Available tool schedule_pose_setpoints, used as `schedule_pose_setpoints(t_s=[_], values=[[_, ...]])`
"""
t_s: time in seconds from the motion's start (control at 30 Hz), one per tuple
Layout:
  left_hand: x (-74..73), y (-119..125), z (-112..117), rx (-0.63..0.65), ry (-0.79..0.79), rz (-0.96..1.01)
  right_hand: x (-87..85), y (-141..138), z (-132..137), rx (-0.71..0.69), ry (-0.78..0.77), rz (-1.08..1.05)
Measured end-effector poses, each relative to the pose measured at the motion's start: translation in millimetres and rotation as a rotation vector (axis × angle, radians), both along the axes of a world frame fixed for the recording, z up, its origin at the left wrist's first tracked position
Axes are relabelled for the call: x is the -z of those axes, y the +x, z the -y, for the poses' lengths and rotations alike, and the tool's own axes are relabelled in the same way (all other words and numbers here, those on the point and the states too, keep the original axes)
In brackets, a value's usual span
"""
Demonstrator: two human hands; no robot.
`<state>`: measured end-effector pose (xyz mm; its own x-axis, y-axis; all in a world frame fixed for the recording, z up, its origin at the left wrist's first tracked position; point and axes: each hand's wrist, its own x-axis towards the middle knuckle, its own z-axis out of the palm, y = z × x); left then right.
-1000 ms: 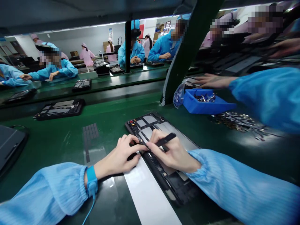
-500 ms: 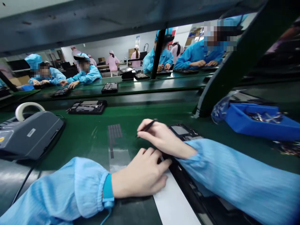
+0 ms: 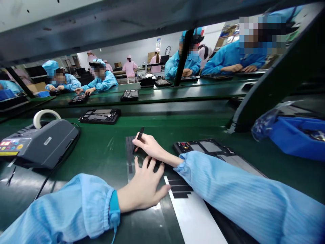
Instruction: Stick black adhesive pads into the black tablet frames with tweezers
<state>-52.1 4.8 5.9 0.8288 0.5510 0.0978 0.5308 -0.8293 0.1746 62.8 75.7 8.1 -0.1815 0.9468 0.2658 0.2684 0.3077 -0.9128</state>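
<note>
My right hand (image 3: 149, 146) reaches left across the green belt, pinched on a thin black pen-like tool (image 3: 138, 139) whose tip touches a sheet of small dark strips (image 3: 130, 149). My left hand (image 3: 143, 188) lies flat with fingers spread, pressing on the sheet just below. An open tablet in a black tray (image 3: 205, 147) sits to the right, partly hidden by my right sleeve. A white strip (image 3: 195, 217) with black pieces on it runs toward me.
A grey tape dispenser machine (image 3: 40, 142) with a white roll stands at the left. A blue bin of small parts (image 3: 297, 137) is at the right beside a slanted dark post (image 3: 269, 91). More tablet trays (image 3: 100, 116) lie on the belt; workers in blue sit opposite.
My right hand left the tablet and moved left with the tool to the strip sheet. My left hand opened flat onto the sheet. The view has swung left.
</note>
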Motion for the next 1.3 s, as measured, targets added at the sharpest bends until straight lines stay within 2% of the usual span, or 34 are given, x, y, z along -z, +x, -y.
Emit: schedule_pose_setpoints(t_s=[0.53,0.7,0.83,1.0,1.17,1.3], values=[[0.3,0.1,-1.4,0.006,0.063,-0.044,6.7,3.2,-7.0,0.050,-0.066,-0.146],[-0.4,0.3,-1.5,0.006,0.073,-0.048,8.2,1.3,-8.5,0.046,-0.065,-0.070],[-0.2,0.1,-1.8,0.005,0.084,-0.047,7.7,-0.3,-7.7,0.086,-0.070,-0.142],[0.9,0.3,-2.6,0.010,0.091,-0.049,6.4,-0.7,-6.9,0.062,-0.015,-0.046],[1.0,1.0,-2.2,0.002,0.091,-0.065,7.5,0.2,-7.3,0.111,-0.046,-0.119],[0.2,1.1,-1.6,-0.004,0.103,-0.068,8.8,-1.7,-7.3,0.096,-0.046,-0.079]])
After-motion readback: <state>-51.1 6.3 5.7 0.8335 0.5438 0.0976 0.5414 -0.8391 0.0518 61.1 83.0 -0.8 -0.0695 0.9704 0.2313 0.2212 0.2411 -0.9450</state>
